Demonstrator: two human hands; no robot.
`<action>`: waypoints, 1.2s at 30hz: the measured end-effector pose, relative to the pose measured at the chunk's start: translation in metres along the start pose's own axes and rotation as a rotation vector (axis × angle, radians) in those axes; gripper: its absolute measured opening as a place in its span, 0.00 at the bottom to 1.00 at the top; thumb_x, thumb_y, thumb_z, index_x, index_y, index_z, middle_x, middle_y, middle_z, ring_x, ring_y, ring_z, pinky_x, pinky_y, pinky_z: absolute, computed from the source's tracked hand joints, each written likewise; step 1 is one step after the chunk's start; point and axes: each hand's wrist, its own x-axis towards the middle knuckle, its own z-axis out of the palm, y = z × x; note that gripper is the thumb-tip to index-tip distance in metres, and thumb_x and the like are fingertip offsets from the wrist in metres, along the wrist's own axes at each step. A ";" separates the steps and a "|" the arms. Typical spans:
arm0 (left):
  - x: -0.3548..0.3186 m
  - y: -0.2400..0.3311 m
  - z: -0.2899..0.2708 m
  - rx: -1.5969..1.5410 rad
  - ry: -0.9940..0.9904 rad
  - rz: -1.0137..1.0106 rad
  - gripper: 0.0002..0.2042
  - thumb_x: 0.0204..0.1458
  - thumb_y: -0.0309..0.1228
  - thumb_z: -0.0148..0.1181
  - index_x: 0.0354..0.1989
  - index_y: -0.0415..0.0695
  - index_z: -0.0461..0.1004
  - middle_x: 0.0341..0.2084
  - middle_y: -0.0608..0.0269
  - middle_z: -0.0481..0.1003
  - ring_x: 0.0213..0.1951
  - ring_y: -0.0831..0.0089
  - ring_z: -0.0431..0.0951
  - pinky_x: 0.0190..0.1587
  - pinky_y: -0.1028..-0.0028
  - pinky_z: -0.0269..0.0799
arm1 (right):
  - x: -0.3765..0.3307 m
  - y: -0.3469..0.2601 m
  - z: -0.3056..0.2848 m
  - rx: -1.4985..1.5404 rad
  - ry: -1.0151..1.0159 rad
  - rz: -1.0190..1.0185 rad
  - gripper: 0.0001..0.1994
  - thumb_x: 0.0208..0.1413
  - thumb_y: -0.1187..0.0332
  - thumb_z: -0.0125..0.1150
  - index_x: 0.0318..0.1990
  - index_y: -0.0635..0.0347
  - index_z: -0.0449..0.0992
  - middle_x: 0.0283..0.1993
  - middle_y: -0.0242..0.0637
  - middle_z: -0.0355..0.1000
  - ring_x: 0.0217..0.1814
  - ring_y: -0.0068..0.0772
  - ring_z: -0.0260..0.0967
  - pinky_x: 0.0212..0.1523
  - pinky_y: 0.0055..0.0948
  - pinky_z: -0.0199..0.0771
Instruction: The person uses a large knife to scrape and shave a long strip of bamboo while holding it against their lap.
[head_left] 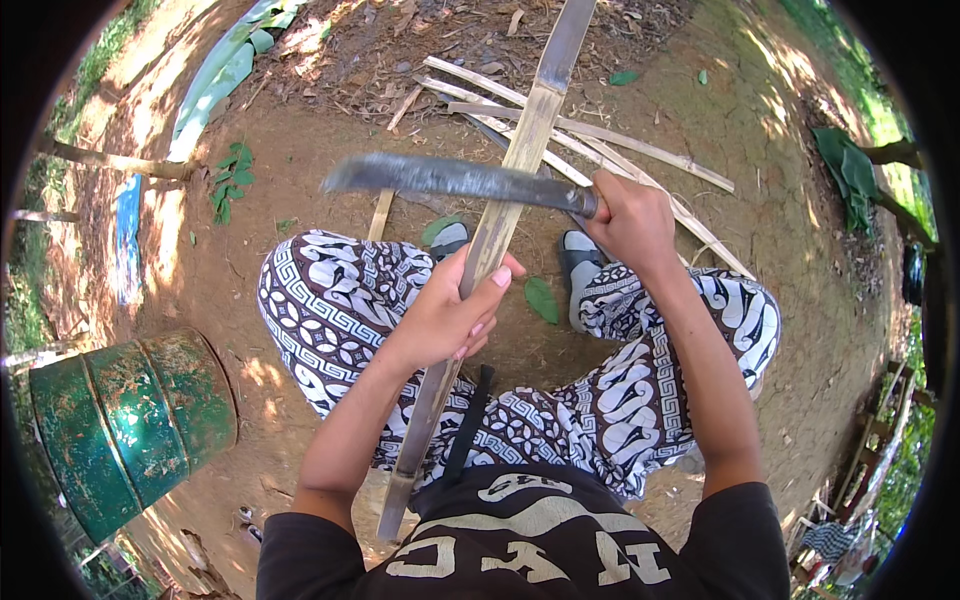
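A long split bamboo slat (522, 150) slants from the far ground up past my lap. My left hand (445, 315) is closed around its middle, thumb along the upper face. In my right hand (635, 222) is the dark handle of a machete (430, 178). Its broad grey blade points left and crosses over the slat, beyond my left hand. Whether the edge touches the bamboo I cannot tell. The slat's near end reaches down beside my black shirt, between my patterned trouser legs (330, 290).
Several pale bamboo strips (640, 148) lie crossed on the dirt ahead and to the right. A rusty green drum (130, 425) lies at the left. Loose leaves (541, 299) rest between my feet, and a large banana leaf (212, 90) is at the far left.
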 end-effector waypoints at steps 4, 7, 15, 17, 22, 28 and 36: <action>-0.001 -0.002 0.001 0.023 -0.022 -0.013 0.12 0.68 0.37 0.48 0.50 0.41 0.65 0.12 0.74 0.58 0.09 0.86 0.56 0.11 0.81 0.53 | 0.006 0.009 -0.006 -0.028 0.055 0.070 0.08 0.38 0.74 0.61 0.27 0.59 0.68 0.19 0.44 0.67 0.22 0.51 0.68 0.24 0.44 0.67; -0.002 -0.004 0.002 0.070 -0.022 0.001 0.12 0.68 0.37 0.48 0.50 0.41 0.65 0.12 0.74 0.59 0.09 0.86 0.57 0.11 0.82 0.54 | 0.005 0.008 -0.009 0.030 0.060 0.066 0.08 0.38 0.73 0.62 0.27 0.59 0.68 0.18 0.43 0.66 0.21 0.51 0.68 0.24 0.44 0.67; 0.003 -0.004 0.006 0.100 0.025 0.037 0.15 0.68 0.39 0.48 0.51 0.39 0.65 0.12 0.75 0.57 0.08 0.87 0.55 0.10 0.84 0.53 | 0.002 0.003 -0.010 0.009 -0.004 -0.020 0.07 0.41 0.72 0.59 0.29 0.59 0.68 0.21 0.43 0.69 0.23 0.52 0.70 0.25 0.47 0.70; 0.002 -0.002 0.005 0.101 0.007 0.022 0.15 0.68 0.39 0.48 0.52 0.39 0.65 0.13 0.75 0.57 0.08 0.87 0.55 0.11 0.84 0.53 | 0.003 0.007 -0.010 -0.008 0.015 -0.002 0.07 0.41 0.72 0.59 0.29 0.59 0.68 0.21 0.43 0.69 0.23 0.52 0.70 0.25 0.47 0.70; 0.006 -0.002 0.002 0.094 0.001 0.001 0.12 0.69 0.37 0.45 0.50 0.41 0.64 0.12 0.74 0.59 0.09 0.86 0.57 0.12 0.81 0.55 | 0.007 0.017 -0.004 -0.045 0.037 0.039 0.07 0.41 0.73 0.59 0.29 0.58 0.68 0.21 0.43 0.70 0.23 0.52 0.70 0.26 0.48 0.70; 0.003 0.001 0.002 0.033 -0.028 0.005 0.12 0.69 0.37 0.45 0.50 0.40 0.64 0.13 0.74 0.57 0.09 0.86 0.57 0.12 0.81 0.54 | 0.004 -0.001 -0.014 0.015 0.007 -0.034 0.06 0.42 0.71 0.59 0.27 0.58 0.68 0.21 0.43 0.70 0.24 0.52 0.70 0.25 0.48 0.69; 0.001 -0.003 0.001 -0.016 -0.029 0.011 0.13 0.68 0.38 0.47 0.50 0.40 0.64 0.13 0.74 0.57 0.08 0.86 0.55 0.11 0.81 0.52 | 0.010 0.013 -0.011 0.035 0.004 0.128 0.05 0.45 0.72 0.59 0.28 0.60 0.69 0.22 0.50 0.69 0.27 0.58 0.70 0.28 0.50 0.67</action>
